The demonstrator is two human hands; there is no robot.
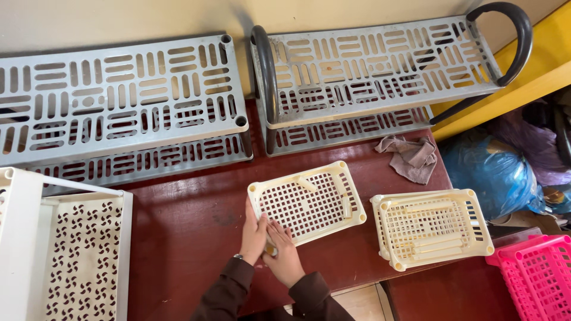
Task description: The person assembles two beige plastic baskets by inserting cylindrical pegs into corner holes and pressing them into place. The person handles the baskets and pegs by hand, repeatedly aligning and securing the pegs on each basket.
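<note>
Left hand (254,236) and right hand (284,257) gripping near corner of cream tray (306,202) on surface (190,232); probable risk: slipping, from off-centre pressure.

The hands (270,244) cover the cream tray's (309,199) near corner; the pink basket (538,276) is cut off.

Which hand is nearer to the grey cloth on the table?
Right. The right hand sits at the cream tray's near corner, on the side toward the grey cloth; the left hand is beside it, farther away.
</note>
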